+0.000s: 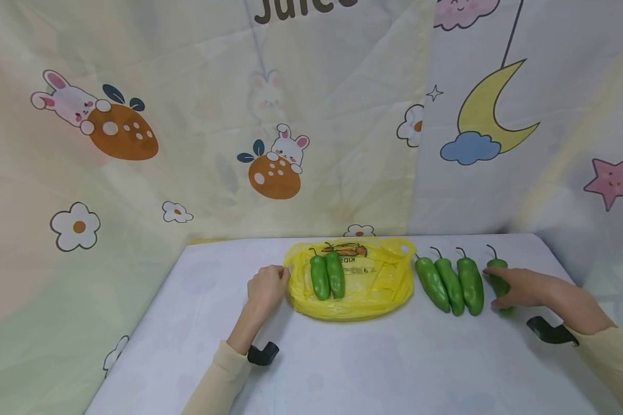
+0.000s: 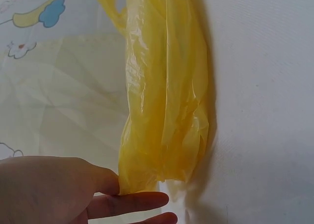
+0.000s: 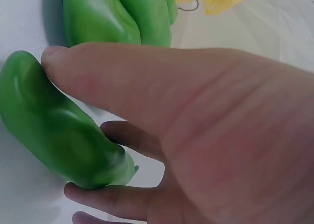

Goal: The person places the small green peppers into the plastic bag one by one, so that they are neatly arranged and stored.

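Observation:
On the white table, a yellow plastic bag (image 1: 379, 288) lies flat, two green chili peppers (image 1: 319, 278) resting on it. My left hand (image 1: 266, 288) is at the bag's left edge. In the left wrist view, its thumb and index finger pinch a corner of the bag (image 2: 164, 86). Right of the bag, three green peppers (image 1: 469, 285) lie side by side, stems pointing away. Farther right, my right hand (image 1: 529, 288) holds another green pepper (image 3: 59, 130), thumb near its tip and fingers around the stem end. The hand partly covers this pepper in the head view.
A curtain (image 1: 202, 115) printed with bunnies, flowers and a moon hangs behind the table. The table's right edge (image 1: 558, 259) lies close to my right hand. Black straps (image 1: 263, 354) show on both wrists.

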A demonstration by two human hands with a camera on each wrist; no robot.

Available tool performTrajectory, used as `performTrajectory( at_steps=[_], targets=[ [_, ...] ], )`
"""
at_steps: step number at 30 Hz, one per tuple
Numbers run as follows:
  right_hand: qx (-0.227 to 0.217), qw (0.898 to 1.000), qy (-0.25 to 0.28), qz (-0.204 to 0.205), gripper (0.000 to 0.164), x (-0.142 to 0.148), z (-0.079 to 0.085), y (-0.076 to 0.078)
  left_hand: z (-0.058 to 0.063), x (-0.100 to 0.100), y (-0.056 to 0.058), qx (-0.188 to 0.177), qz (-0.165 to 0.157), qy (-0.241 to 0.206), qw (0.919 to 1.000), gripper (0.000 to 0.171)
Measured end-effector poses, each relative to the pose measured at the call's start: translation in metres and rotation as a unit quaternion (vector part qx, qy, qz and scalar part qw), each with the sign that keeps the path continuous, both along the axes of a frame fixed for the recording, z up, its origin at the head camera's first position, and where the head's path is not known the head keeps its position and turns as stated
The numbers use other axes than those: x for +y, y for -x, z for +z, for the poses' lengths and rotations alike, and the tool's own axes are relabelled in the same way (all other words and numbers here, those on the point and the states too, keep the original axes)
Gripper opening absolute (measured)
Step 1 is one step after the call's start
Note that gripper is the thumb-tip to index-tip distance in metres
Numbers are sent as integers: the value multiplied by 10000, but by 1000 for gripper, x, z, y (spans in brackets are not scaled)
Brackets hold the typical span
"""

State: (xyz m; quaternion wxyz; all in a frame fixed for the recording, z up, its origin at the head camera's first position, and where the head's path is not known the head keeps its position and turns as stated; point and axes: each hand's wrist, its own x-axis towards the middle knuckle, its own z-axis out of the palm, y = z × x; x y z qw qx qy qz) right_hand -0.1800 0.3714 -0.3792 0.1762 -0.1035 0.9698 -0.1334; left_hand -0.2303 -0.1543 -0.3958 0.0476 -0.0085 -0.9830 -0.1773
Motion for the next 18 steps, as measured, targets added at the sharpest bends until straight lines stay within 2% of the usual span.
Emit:
performTrajectory(
  at_steps=[9, 18],
  targets=[
    [199, 9997, -139, 99, 83, 0, 2, 0, 1, 0, 0, -3, -29, 4, 10000, 36],
    [142, 9996, -210, -84, 88, 3, 7, -1, 2, 0, -1, -69, 21, -17, 10000, 38]
  ],
)
